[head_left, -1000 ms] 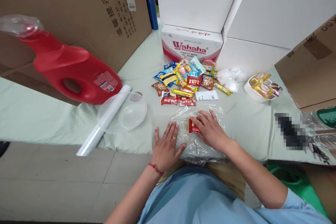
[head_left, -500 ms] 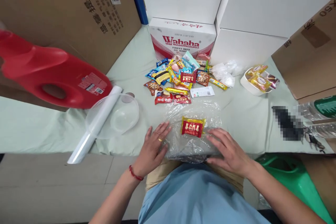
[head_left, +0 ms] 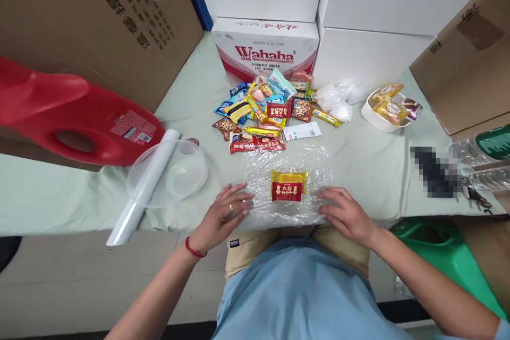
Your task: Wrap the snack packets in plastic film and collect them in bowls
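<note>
A sheet of clear plastic film (head_left: 258,170) lies spread and wrinkled at the table's front edge. On its middle rest red and yellow wrapped snack packets (head_left: 287,187), one overlapping the other. My left hand (head_left: 223,213) is at the film's left edge, fingers stretched out and nothing gripped. At the right edge, my right hand (head_left: 347,212) has its fingers extended, their tips on or just over the film. Behind the film sits a heap of wrapped snacks (head_left: 263,111) in many colours, with a white packet (head_left: 303,131) at its front right.
On the left are a red jug (head_left: 79,122), a clear round lid (head_left: 191,170) and a white roll (head_left: 139,191). A white bowl of snacks (head_left: 383,120), crumpled white plastic (head_left: 337,98) and clear bottles (head_left: 466,151) stand to the right. Boxes (head_left: 266,45) line the back.
Both hands have drawn slightly apart, toward the film's side edges. The front of the film lies flatter, and the packets on it sit straighter. The whole view has shifted a little.
</note>
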`<state>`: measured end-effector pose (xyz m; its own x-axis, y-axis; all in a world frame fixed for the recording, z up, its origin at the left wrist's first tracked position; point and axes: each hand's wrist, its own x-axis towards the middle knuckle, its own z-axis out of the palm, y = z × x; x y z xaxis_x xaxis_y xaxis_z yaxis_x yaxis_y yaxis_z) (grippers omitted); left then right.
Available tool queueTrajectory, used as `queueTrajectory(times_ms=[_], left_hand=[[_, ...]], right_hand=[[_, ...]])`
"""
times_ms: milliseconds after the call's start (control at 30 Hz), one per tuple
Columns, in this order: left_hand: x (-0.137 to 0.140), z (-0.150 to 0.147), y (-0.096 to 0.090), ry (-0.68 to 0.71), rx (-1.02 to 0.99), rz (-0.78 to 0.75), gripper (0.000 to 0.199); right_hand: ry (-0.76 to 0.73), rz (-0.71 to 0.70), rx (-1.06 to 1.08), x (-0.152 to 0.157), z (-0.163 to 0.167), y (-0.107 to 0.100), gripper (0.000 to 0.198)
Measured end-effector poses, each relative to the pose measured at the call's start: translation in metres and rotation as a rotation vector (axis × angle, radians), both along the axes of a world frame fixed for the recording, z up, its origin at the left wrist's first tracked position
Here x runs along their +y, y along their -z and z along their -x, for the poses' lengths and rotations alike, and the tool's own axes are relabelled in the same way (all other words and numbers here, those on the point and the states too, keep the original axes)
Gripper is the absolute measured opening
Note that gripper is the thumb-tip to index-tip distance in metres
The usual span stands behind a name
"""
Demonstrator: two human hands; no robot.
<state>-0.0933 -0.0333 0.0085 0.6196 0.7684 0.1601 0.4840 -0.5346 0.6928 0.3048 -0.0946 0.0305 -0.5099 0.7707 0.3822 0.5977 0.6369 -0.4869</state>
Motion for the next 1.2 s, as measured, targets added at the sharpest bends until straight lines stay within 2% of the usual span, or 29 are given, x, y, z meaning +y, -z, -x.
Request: queueTrajectory(times_ms=[100,200,300,433,600,733,867,967,1133,1200], left_hand=[[0.011,-0.011,-0.005,-0.144,-0.128,0.063,0.02],[0.02,-0.025,-0.003,-0.325,-0.207,0.1,0.025],[0.029,-0.037,0.006,-0.49,-0.215,0.152,0.031],[0.038,-0.054,0.014,-0.649,-0.085,0.141,0.033],[0.046,-0.071,0.014,-0.718,0.12,0.012,0.034],[0.046,-0.078,0.015,-0.732,0.218,-0.03,0.03],[0.045,-0.081,0.015,-0.745,0.258,-0.022,0.029],[0.045,-0.083,0.014,-0.759,0.287,-0.018,0.029],[0.045,-0.088,0.013,-0.78,0.299,-0.036,0.029],[0.044,-0.089,0.013,-0.779,0.291,-0.05,0.029]], right_hand=[[-0.021,0.094,0.051,0.021,-0.003,-0.016,0.019],[0.016,0.223,0.094,0.039,-0.002,-0.021,0.021],[0.143,0.392,0.135,0.054,0.001,-0.016,0.027],[0.304,0.583,0.15,0.067,0.006,0.001,0.039],[0.507,0.603,0.087,0.076,0.008,0.014,0.04],[0.577,0.59,-0.025,0.082,0.005,0.016,0.036],[0.536,0.517,-0.122,0.086,0.004,0.019,0.031],[0.487,0.337,-0.17,0.087,0.01,0.012,0.031],[0.594,-0.083,-0.141,0.061,0.045,-0.03,0.036],[0.553,-0.207,-0.052,0.042,0.068,-0.042,0.038]])
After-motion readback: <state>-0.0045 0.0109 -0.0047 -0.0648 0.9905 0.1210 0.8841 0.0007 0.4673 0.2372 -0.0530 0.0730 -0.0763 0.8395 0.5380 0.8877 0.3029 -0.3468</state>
